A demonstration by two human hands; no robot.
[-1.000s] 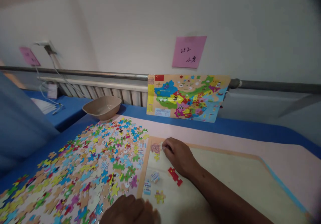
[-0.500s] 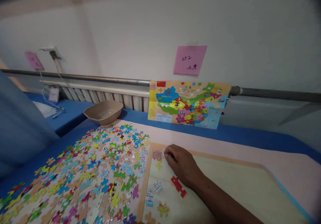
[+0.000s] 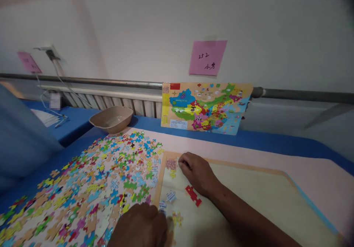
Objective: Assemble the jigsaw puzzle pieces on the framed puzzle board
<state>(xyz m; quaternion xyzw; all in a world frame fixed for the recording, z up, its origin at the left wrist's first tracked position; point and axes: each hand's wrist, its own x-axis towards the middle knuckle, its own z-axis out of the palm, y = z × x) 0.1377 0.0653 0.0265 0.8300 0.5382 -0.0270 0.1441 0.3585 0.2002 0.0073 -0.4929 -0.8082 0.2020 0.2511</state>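
Note:
My right hand (image 3: 197, 173) rests on the puzzle board (image 3: 262, 195) near its upper left corner, with its fingers curled. Beside its fingertips lie a piece with dense reddish print (image 3: 170, 164) and a yellow-green piece (image 3: 172, 173). Below that hand are joined red puzzle pieces (image 3: 193, 195). My left hand (image 3: 138, 225) is at the bottom, over the board's left border, its fingers bent down. What either hand holds, if anything, is hidden. Near the left hand lie a white piece with blue print (image 3: 171, 196) and a yellow piece (image 3: 177, 218).
Many loose puzzle pieces (image 3: 91, 188) spread over the left of the table. A beige basin (image 3: 112, 119) stands behind them. A colourful map picture (image 3: 206, 108) leans at the back under a pink note (image 3: 208, 57). A metal rail (image 3: 132, 84) runs along the wall.
My left hand has come into view from the bottom, over the board's left border. My right hand stays at nearly the same spot on the board. The view has tilted slightly.

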